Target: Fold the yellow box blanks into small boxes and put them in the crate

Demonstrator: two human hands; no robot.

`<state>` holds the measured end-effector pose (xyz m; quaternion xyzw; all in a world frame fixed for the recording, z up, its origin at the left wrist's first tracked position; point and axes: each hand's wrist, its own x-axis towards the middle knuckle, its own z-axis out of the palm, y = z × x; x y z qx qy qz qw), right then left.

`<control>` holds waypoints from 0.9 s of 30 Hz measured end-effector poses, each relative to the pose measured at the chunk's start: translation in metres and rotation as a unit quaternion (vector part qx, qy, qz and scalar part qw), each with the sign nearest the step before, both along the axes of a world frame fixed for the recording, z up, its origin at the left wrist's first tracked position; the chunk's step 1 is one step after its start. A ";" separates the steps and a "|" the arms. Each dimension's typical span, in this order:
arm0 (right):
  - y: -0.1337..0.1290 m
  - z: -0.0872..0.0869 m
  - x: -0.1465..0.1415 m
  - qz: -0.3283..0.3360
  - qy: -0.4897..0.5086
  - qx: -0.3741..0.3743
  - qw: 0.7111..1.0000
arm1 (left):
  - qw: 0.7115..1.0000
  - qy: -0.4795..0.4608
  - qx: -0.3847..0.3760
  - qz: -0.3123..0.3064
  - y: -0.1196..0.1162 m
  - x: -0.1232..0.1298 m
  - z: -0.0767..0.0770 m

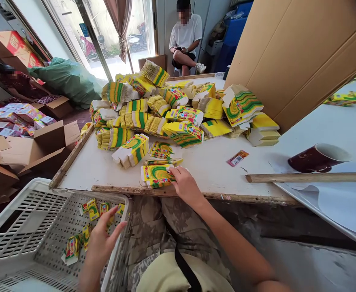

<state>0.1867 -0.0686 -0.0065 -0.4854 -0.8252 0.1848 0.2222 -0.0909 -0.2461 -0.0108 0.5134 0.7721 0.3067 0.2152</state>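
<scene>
My right hand [186,185] is at the table's front edge, thumb and fingers closed on the end of a flat yellow-and-green printed carton [156,175]. Just behind that carton lie a few more flat cartons [162,151]. My left hand [103,233] hovers over the white plastic crate [33,217], fingers spread, holding nothing. Inside the crate are several small folded yellow boxes [72,247], some partly hidden by this hand. Large bundles of flattened yellow cartons [133,117] are heaped across the back of the white table [80,172].
A dark red mug [311,158] lies on its side at the right, behind a wooden strip [317,177]. A large cardboard sheet [287,52] stands upright. Open cardboard boxes [44,148] are at left. One person [186,36] sits at the back; another [26,87] is far left.
</scene>
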 end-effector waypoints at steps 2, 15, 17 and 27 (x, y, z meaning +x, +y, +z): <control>-0.005 0.006 0.000 -0.004 0.016 0.010 1.000 | 0.996 -0.081 0.018 -0.035 0.013 0.031 -0.002; -0.099 0.003 -0.038 0.219 0.404 -0.364 0.810 | 0.760 -0.542 0.345 0.098 0.065 0.110 0.020; -0.102 -0.002 -0.046 0.207 0.402 -0.349 0.821 | 0.769 -0.508 0.370 0.119 0.066 0.111 0.021; -0.070 -0.009 -0.030 0.098 0.347 -0.206 0.910 | 0.895 -0.384 0.201 0.102 0.036 0.087 -0.031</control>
